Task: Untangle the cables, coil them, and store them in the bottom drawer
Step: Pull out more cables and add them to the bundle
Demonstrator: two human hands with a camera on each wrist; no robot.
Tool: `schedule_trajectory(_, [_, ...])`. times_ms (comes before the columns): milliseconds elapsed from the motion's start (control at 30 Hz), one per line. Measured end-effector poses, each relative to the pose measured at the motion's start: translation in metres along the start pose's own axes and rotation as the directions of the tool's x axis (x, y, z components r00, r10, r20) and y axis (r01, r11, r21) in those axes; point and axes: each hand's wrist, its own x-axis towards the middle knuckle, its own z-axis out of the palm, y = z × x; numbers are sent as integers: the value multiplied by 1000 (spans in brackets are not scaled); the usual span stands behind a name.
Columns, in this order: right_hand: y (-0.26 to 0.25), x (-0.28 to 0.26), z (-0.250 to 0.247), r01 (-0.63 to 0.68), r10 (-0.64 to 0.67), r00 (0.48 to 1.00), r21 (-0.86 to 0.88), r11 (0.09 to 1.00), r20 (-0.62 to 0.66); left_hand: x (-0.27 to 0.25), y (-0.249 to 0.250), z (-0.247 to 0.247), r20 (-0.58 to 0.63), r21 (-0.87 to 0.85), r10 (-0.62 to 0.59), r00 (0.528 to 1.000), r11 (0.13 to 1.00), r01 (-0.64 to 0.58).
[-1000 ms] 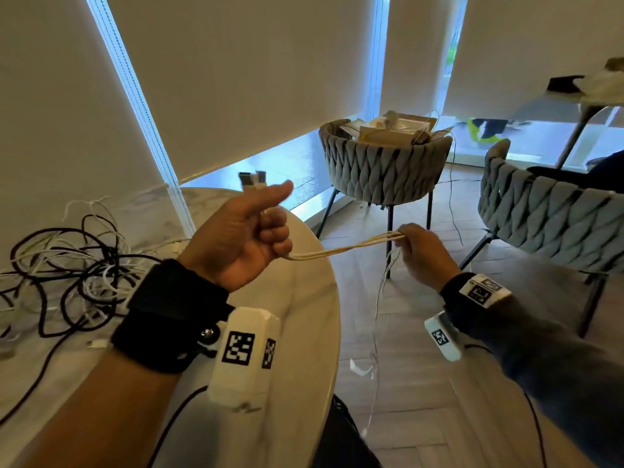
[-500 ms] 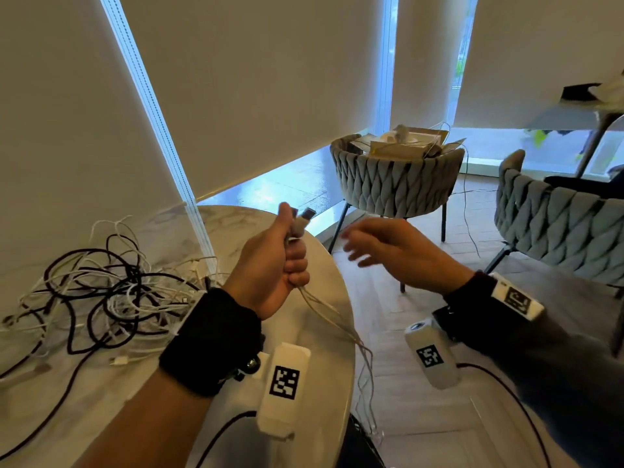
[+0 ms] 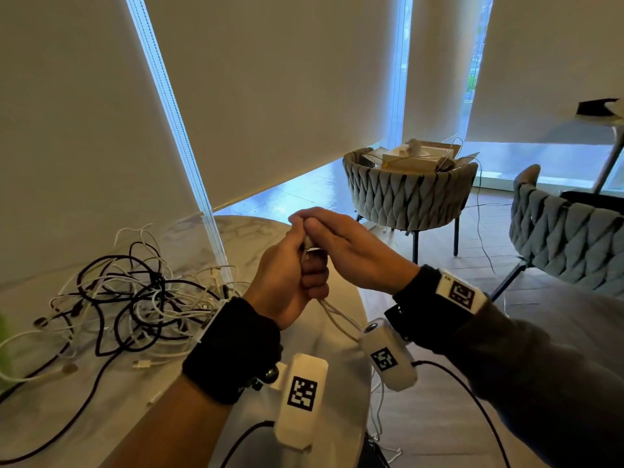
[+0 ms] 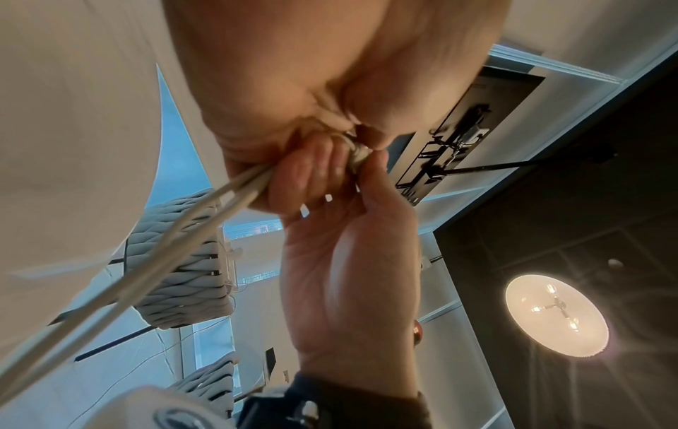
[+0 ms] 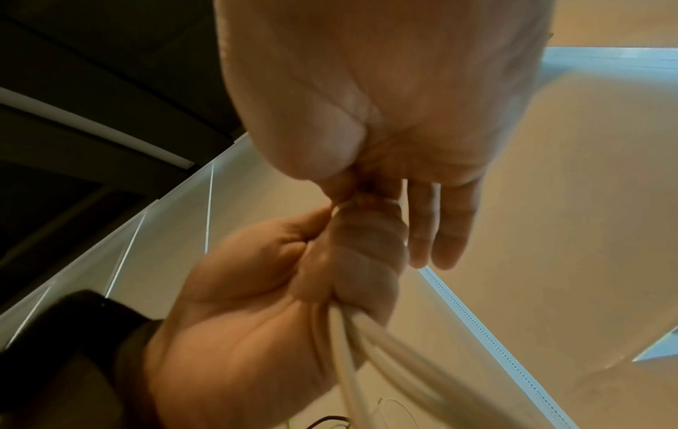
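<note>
Above the table's right edge, my left hand [image 3: 304, 275] grips a folded white cable [image 3: 337, 319] in its fist. The strands trail down out of the fist [image 4: 201, 226] toward the floor. My right hand [image 3: 314, 228] has closed in on top of that fist. Its thumb and forefinger pinch the cable's plug end [image 4: 357, 153], and its other fingers [image 5: 440, 232] stretch out straight. A tangle of black and white cables [image 3: 135, 298] lies on the round marble table [image 3: 101, 410] to the left. No drawer is in view.
Two woven grey chairs stand on the wooden floor to the right: one [image 3: 405, 201] holds an open box [image 3: 415, 160] with wires, the other [image 3: 567, 238] is nearer. Window blinds hang behind the table. A thin wire runs across the floor.
My right hand let go of the stretched cable, swung left and now pinches the plug end at the top of my left fist. The cable strands went slack and hang down.
</note>
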Motion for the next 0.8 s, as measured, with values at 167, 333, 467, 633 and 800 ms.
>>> schedule_trajectory(167, [-10, 3, -5, 20, -19, 1000, 72, 997, -15, -4, 6, 2, 61, -37, 19, 998, 999, -17])
schedule_trajectory(333, [-19, 4, -8, 23, -14, 997, 117, 993, -73, -7, 9, 7, 57, -80, 85, 995, 994, -80])
schedule_trajectory(467, [-26, 2, -14, -4, 17, 998, 221, 975, -57, -8, 14, 2, 121, -11, 143, 982, 990, -143])
schedule_trajectory(633, [-28, 0, -13, -181, 202, 979, 520, 835, 18, -15, 15, 11, 117, 74, 231, 966, 968, -241])
schedule_trajectory(800, [-17, -15, -10, -321, 228, 881, 169, 932, 415, -14, 21, 10, -47, 63, 338, 940, 940, -335])
